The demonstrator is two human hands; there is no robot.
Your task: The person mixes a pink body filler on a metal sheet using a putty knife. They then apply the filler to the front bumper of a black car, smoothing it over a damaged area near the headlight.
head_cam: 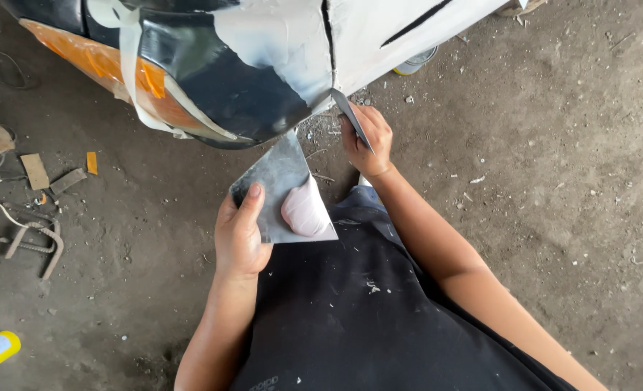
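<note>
Left hand (240,235) closed on metal plate (278,177), pink putty (305,210) lump just beside thumb. Right hand (367,139) grips scraper (350,114), blade tip touching car panel (278,51).

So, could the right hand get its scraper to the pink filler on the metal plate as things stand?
Probably yes: the right hand holds its scraper at the car panel, close to the filler, which lies uncovered on the plate.
</note>
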